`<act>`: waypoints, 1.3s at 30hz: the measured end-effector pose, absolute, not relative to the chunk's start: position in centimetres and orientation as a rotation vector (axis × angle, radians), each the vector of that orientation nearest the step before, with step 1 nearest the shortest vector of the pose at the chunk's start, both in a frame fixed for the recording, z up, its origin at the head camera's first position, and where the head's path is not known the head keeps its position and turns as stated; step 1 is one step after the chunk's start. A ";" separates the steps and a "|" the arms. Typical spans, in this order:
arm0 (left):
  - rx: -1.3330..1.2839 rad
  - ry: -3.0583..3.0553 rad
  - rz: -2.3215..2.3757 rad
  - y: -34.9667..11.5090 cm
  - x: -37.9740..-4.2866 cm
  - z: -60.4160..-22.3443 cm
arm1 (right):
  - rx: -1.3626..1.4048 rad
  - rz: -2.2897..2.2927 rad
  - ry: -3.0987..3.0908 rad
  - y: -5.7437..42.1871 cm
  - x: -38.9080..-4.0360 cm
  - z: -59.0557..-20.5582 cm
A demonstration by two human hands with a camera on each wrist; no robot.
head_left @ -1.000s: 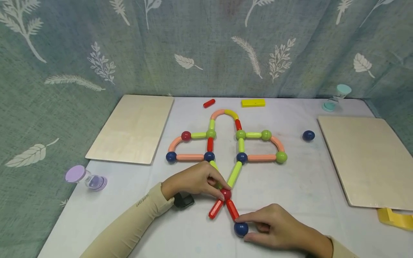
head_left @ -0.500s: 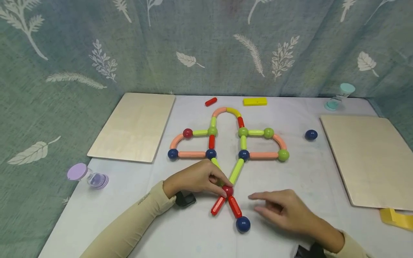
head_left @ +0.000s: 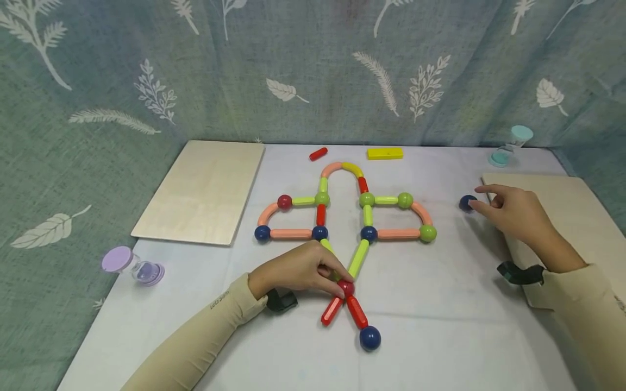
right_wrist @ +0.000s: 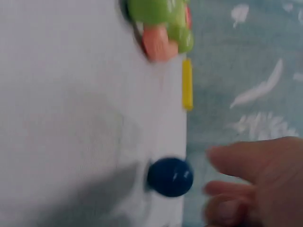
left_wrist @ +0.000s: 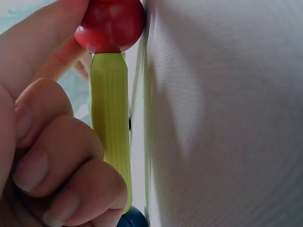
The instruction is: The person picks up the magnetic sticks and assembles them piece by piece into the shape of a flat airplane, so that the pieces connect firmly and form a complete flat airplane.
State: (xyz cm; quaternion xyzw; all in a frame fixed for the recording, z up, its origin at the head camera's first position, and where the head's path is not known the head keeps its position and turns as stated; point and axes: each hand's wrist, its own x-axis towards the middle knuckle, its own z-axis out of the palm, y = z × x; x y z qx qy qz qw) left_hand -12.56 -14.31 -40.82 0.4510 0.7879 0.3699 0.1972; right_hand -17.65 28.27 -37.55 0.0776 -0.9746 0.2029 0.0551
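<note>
My left hand [head_left: 305, 269] pinches the red ball [head_left: 346, 288] at the lower middle of a figure built of balls and rods. In the left wrist view a lime-green rod [left_wrist: 110, 109] runs from that red ball [left_wrist: 113, 23] past the curled fingers. Two red rods [head_left: 357, 311] spread below the red ball, one ending in a dark blue ball [head_left: 370, 338]. At the right, my right hand [head_left: 518, 212] reaches with thumb and forefinger apart at a loose dark blue ball [head_left: 467, 203]. In the right wrist view a gap shows between the fingers and this blue ball [right_wrist: 170, 177].
Wooden boards lie at left [head_left: 200, 190] and right, the right board [head_left: 587, 217] under my right forearm. A purple sand timer [head_left: 132, 266] and a teal sand timer [head_left: 511, 145] stand near the sides. A loose red rod [head_left: 318, 154] and yellow block [head_left: 385, 153] lie at the back.
My right hand has let go of the blue ball at the end of the red rod and moved right and back to the loose blue ball. The left hand keeps its pinch.
</note>
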 end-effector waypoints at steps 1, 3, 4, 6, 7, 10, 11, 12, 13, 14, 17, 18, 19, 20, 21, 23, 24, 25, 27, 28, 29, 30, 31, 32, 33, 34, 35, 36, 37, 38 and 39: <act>1.261 2.209 1.035 -14.3 -12.6 -40.8 | 0.209 0.607 -3.006 28.6 -18.1 -37.7; 1.255 2.215 1.037 -14.3 -12.7 -40.8 | 0.158 0.606 -3.087 29.0 -18.8 -38.1; 1.249 2.219 1.039 -14.3 -12.7 -40.8 | 0.143 0.606 -3.106 29.1 -19.0 -38.3; 1.237 2.235 1.039 -14.3 -12.8 -40.8 | 0.117 0.609 -3.118 29.0 -19.3 -38.8; 1.231 2.240 1.040 -14.3 -12.8 -40.8 | 0.108 0.611 -3.114 28.8 -19.4 -39.0; 1.225 2.249 1.039 -14.4 -12.9 -40.8 | 0.099 0.608 -3.076 28.4 -19.2 -39.5; 1.228 2.247 1.038 -14.4 -12.9 -40.8 | 0.096 0.606 -3.055 28.1 -19.0 -39.5; 1.230 2.244 1.039 -14.3 -13.0 -40.8 | 0.095 0.610 -3.031 27.8 -18.8 -39.5; 1.231 2.241 1.038 -14.3 -13.0 -40.8 | 0.106 0.617 -2.996 27.4 -18.4 -39.4; 1.232 2.242 1.037 -14.3 -13.0 -40.7 | 0.118 0.630 -2.960 26.9 -18.1 -39.3; 1.225 2.256 1.042 -14.3 -13.0 -40.6 | 0.216 0.652 -2.807 24.8 -16.8 -38.5; 1.222 2.266 1.044 -14.2 -13.0 -40.5 | 0.265 0.656 -2.757 24.0 -16.4 -38.2; 1.220 2.277 1.044 -14.2 -13.0 -40.5 | 0.323 0.654 -2.706 23.1 -16.0 -37.9; 1.217 2.288 1.045 -14.2 -13.0 -40.5 | 0.376 0.651 -2.667 22.2 -15.5 -37.6; 1.215 2.295 1.045 -14.2 -12.9 -40.4 | 0.432 0.646 -2.630 21.3 -15.1 -37.4; 1.212 2.307 1.038 -14.1 -13.0 -40.4 | 0.539 0.654 -2.591 19.4 -14.0 -37.0; 1.211 2.310 1.036 -14.1 -13.0 -40.5 | 0.593 0.668 -2.584 18.5 -13.5 -36.8; 1.210 2.312 1.033 -14.1 -13.0 -40.5 | 0.645 0.680 -2.586 17.5 -12.9 -36.6; 1.215 2.310 1.033 -14.1 -13.0 -40.5 | 0.743 0.708 -2.617 15.4 -11.7 -36.4; 1.219 2.307 1.037 -14.1 -13.0 -40.6 | 0.800 0.719 -2.639 14.4 -11.1 -36.4; 1.229 2.299 1.047 -14.2 -13.1 -40.6 | 0.862 0.732 -2.662 13.4 -10.5 -36.4; 1.243 2.297 1.051 -14.2 -13.1 -40.6 | 0.935 0.753 -2.676 12.5 -10.0 -36.4; 1.255 2.298 1.053 -14.2 -13.2 -40.7 | 1.017 0.774 -2.682 11.6 -9.4 -36.4; 1.261 2.296 1.057 -14.3 -13.2 -40.8 | 1.106 0.807 -2.664 10.7 -8.9 -36.6; 1.271 2.294 1.058 -14.3 -13.3 -40.8 | 1.210 0.832 -2.634 9.9 -8.4 -36.8; 1.279 2.289 1.064 -14.4 -13.3 -40.9 | 1.317 0.851 -2.589 9.1 -8.0 -37.1; 1.282 2.288 1.067 -14.4 -13.3 -41.0 | 1.421 0.856 -2.541 8.4 -7.6 -37.4; 1.284 2.290 1.066 -14.4 -13.2 -41.0 | 1.518 0.850 -2.491 7.7 -7.2 -37.7; 1.281 2.290 1.071 -14.4 -13.2 -41.1 | 1.599 0.836 -2.447 7.1 -6.8 -38.0; 1.283 2.286 1.078 -14.3 -13.1 -41.1 | 1.661 0.814 -2.410 6.6 -6.5 -38.4; 1.291 2.286 1.081 -14.3 -13.1 -41.0 | 1.708 0.781 -2.392 6.2 -6.3 -38.6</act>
